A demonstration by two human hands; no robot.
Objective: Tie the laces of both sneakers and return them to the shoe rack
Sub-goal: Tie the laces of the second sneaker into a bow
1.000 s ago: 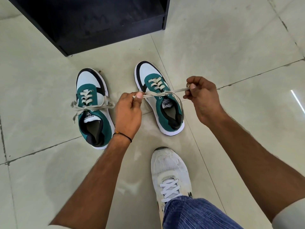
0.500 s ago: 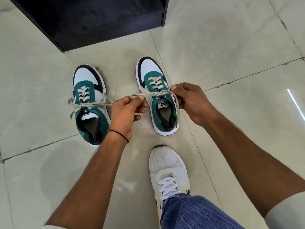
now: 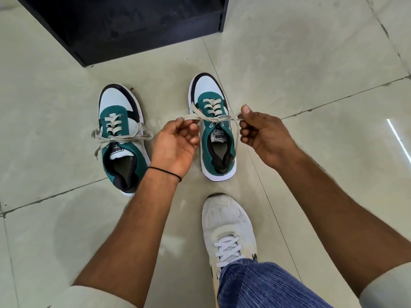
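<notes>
Two green, white and black sneakers stand on the tiled floor, toes pointing away from me. The left sneaker [image 3: 120, 134] has its beige lace tied in a bow. Over the right sneaker [image 3: 214, 130] its lace [image 3: 213, 118] is stretched sideways. My left hand [image 3: 175, 143] pinches one end of that lace at the shoe's left side. My right hand [image 3: 262, 132] pinches the other end at the shoe's right side, with a loop hanging down beside the shoe.
The black shoe rack [image 3: 124, 25] stands on the floor just beyond the sneakers, its lowest shelf dark. My own white shoe [image 3: 229, 230] and blue trouser leg [image 3: 266, 285] are below the right sneaker. Pale floor tiles [image 3: 311, 63] surround everything.
My hands drew together over the right sneaker half a second ago and have now pulled apart again, drawing the lace taut across it. The left sneaker has not moved.
</notes>
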